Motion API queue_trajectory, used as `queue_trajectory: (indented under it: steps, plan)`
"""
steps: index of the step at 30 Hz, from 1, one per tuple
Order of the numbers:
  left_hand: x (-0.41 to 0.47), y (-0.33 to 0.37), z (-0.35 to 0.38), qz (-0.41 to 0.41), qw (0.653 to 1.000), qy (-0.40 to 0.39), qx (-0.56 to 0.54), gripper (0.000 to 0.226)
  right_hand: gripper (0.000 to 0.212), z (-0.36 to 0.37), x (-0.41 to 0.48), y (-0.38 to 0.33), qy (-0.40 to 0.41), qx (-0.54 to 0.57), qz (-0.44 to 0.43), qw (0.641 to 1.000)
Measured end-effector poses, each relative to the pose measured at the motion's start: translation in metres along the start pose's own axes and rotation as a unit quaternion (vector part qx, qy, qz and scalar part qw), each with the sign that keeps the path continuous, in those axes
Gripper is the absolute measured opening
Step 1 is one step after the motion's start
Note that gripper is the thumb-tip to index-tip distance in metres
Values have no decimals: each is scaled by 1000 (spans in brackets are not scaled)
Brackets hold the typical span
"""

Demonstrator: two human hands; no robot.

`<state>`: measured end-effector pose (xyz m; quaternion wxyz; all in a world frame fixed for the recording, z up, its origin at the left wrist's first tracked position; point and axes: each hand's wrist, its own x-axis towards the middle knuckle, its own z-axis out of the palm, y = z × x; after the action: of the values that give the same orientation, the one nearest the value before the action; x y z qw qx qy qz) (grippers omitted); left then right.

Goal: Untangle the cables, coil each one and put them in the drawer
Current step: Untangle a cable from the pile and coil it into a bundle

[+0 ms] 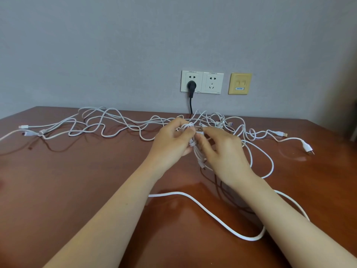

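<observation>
Above the middle of the reddish-brown wooden bench, the left hand has its fingers curled round a small bundle of thin white cable. The right hand pinches the silver USB plug at the top of this bundle, so I judge that one cable is almost coiled. Most of the work is not yet done: the long tangle of thin white cables lies spread along the back of the bench, a thicker white cord loops in front under the right forearm, and no drawer is in view, so I cannot tell what it holds.
</observation>
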<state>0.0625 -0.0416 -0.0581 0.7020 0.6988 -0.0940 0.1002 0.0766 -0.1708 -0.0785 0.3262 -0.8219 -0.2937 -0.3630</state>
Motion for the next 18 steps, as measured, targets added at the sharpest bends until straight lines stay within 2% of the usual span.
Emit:
queue_trajectory:
  steps: [4,6,9,14,18]
  plan:
    - [3,-2,-2,-18,998,44,-31,17,14,2,-3,-3,36,-5,-41,998]
    - [3,-1,-4,-36,997,54,-45,18,20,2,-5,-6,41,32,-21,998]
    - [2,-1,-3,-59,996,52,-53,20,14,0,-5,-9,66,32,-16,997]
    - [1,1,-6,-90,993,37,-74,15,5,2,-5,-11,36,15,-18,999]
    - [0,0,-2,-86,995,46,-23,8,6,6,-7,-14,8,-13,26,1000]
